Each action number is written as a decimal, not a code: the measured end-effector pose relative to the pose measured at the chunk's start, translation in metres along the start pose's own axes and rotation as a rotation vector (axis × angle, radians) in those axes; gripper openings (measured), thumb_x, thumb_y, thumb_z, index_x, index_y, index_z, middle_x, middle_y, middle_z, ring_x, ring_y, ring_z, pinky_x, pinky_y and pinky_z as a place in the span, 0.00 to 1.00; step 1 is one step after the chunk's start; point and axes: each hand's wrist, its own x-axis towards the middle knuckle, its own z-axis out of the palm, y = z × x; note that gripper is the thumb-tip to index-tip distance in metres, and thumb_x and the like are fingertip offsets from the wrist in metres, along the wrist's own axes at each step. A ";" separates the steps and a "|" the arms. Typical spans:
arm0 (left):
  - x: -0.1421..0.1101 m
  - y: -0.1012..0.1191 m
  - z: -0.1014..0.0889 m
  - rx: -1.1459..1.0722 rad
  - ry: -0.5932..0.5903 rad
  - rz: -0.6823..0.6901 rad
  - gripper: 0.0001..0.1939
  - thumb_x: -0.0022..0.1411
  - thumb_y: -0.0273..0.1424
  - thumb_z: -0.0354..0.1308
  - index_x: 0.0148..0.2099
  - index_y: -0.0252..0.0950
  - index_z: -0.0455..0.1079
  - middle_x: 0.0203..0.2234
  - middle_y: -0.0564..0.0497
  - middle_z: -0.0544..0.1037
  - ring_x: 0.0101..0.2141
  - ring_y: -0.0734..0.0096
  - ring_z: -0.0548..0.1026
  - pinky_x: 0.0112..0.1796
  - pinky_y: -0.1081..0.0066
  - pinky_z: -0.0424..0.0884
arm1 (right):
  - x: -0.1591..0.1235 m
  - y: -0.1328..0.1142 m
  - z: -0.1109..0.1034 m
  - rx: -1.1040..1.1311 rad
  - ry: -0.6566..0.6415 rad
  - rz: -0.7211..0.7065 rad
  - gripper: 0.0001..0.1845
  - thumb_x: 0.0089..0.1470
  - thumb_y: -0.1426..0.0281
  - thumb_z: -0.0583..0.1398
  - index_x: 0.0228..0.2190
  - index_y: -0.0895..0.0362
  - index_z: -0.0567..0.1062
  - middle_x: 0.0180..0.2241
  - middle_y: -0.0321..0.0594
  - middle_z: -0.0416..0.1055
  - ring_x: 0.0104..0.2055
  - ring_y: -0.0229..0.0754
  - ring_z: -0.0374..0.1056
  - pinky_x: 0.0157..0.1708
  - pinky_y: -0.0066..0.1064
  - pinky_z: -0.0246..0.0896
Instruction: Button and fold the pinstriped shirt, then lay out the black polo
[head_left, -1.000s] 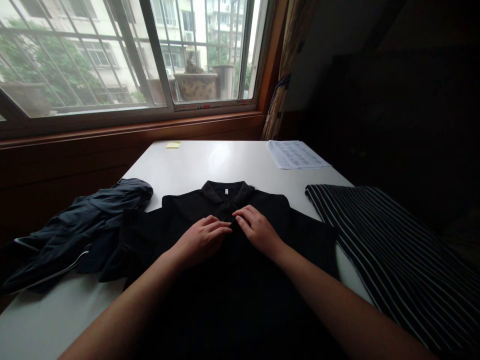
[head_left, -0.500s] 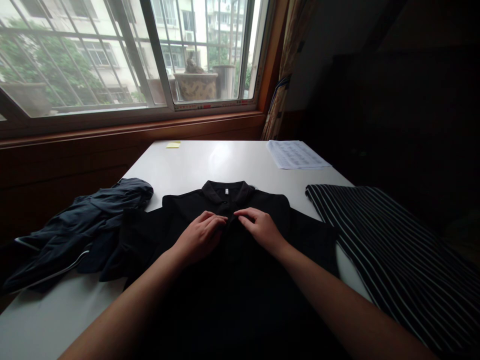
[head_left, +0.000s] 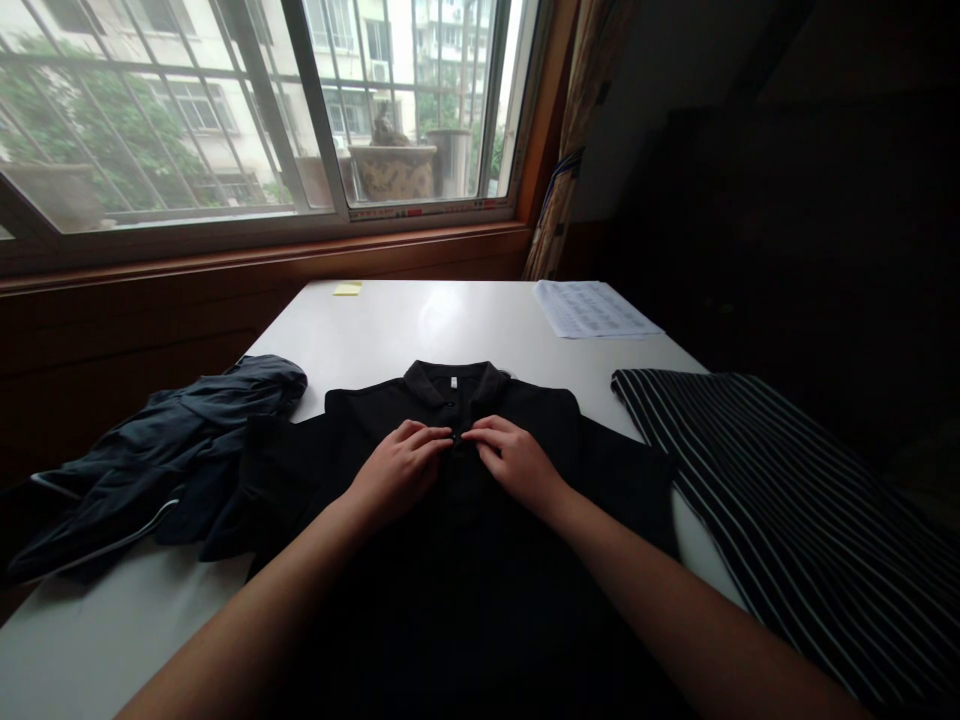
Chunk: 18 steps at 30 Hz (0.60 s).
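A black polo shirt (head_left: 390, 600) lies front up and spread out, its collar (head_left: 491, 382) pointing away from me. At the neck opening, my left hand (head_left: 401, 465) has its fingers closed on the left edge of the button placket. Opposite it, my right hand (head_left: 517, 460) pinches the placket from the right, the index fingertip beside a small dark button (head_left: 457, 437). The two sets of fingertips almost meet. Fabric beneath my palms is hidden, and the lower shirt fades into shadow.
The shirt rests on a white table (head_left: 390, 320). Crumpled dark blue clothing (head_left: 187, 430) lies left, black-and-white striped fabric (head_left: 757, 470) right. Printed sheets (head_left: 596, 310) and a yellow sticky note (head_left: 346, 289) are at the far edge, below a barred window (head_left: 405, 100).
My right hand's fingertips have moved slightly left, closer to the left hand's. A button now shows between them. The shirt's body has stayed in place.
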 end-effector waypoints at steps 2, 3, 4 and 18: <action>0.000 0.000 0.000 0.024 -0.012 0.005 0.21 0.65 0.21 0.55 0.59 0.38 0.69 0.56 0.48 0.74 0.49 0.59 0.70 0.53 0.55 0.71 | 0.000 0.001 0.000 -0.003 -0.005 -0.008 0.20 0.58 0.81 0.56 0.45 0.50 0.81 0.44 0.39 0.75 0.45 0.41 0.72 0.51 0.33 0.66; 0.000 0.000 0.000 0.032 -0.019 0.005 0.21 0.65 0.21 0.55 0.59 0.38 0.69 0.56 0.48 0.74 0.49 0.59 0.70 0.53 0.55 0.71 | 0.000 0.001 0.000 -0.006 -0.009 -0.012 0.21 0.58 0.81 0.56 0.45 0.50 0.80 0.44 0.39 0.74 0.45 0.41 0.72 0.51 0.34 0.66; 0.000 0.000 0.000 0.039 -0.023 0.005 0.21 0.65 0.21 0.55 0.59 0.37 0.69 0.56 0.48 0.74 0.49 0.59 0.70 0.53 0.55 0.71 | 0.000 0.001 0.000 -0.010 -0.011 -0.017 0.21 0.58 0.81 0.56 0.46 0.50 0.80 0.45 0.39 0.74 0.46 0.41 0.72 0.51 0.34 0.66; 0.002 -0.002 0.003 -0.137 0.071 -0.174 0.12 0.67 0.25 0.56 0.51 0.38 0.74 0.46 0.47 0.77 0.45 0.62 0.73 0.49 0.57 0.72 | -0.002 -0.012 0.002 -0.273 -0.064 -0.037 0.16 0.64 0.71 0.56 0.51 0.52 0.76 0.45 0.43 0.70 0.43 0.43 0.71 0.47 0.35 0.65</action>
